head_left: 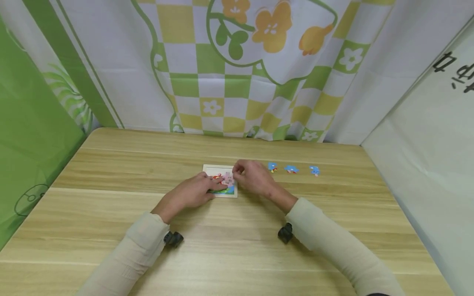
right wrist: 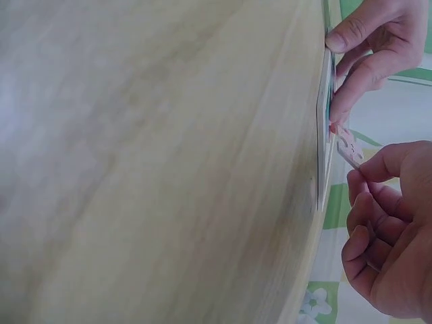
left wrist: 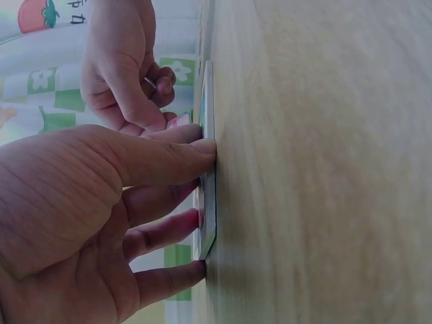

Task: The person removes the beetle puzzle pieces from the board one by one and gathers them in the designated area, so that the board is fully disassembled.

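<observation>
A small jigsaw puzzle tray (head_left: pixel 212 169) with a pale rim lies on the table, partly filled with coloured pieces. My left hand (head_left: pixel 194 190) rests on its left side. In the left wrist view, the left thumb touches the tray's near edge while the other fingers reach over the top. At the tray's right side, my right hand (head_left: pixel 255 176) pinches a pink puzzle piece (right wrist: pixel 350 154) between thumb and index finger. The piece is tilted above the tray in the right wrist view. Fingers hide part of the picture.
Three loose blue puzzle pieces lie in a row to the right: one nearest (head_left: pixel 272 166), a middle one (head_left: pixel 291 169) and a far one (head_left: pixel 314 170). The wooden table (head_left: pixel 229 246) ends at a patterned curtain (head_left: pixel 229 94) behind.
</observation>
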A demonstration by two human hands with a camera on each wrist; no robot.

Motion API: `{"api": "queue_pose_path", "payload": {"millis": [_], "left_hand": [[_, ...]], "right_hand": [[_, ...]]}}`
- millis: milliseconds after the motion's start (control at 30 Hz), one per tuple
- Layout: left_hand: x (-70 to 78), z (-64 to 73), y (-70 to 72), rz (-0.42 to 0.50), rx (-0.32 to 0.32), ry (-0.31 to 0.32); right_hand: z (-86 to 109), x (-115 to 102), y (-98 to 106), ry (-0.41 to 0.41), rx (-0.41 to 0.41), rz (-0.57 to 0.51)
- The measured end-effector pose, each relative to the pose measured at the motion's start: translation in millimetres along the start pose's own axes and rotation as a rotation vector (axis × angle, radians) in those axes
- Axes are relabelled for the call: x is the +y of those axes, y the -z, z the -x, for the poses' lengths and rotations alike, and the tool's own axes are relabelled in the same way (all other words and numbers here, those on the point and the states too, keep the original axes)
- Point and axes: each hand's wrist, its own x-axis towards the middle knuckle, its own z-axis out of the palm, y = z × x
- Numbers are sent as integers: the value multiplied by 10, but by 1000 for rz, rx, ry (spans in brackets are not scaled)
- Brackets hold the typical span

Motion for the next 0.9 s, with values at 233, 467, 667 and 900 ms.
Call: {"api": "queue_pose_path", "payload": {"millis": [233, 467, 667, 900], "left_hand": [[17, 9, 11, -7, -8, -19], [4, 2, -1, -10, -6, -34], [-8, -4, -1, -44, -1, -61], [5, 11, 15, -46, 0, -71]], "right_hand": [[71, 89, 84, 7, 2, -64], [177, 205, 203, 4, 2, -53], [287, 309, 303, -11, 6, -47], [432, 437, 410, -27, 14, -62]]}}
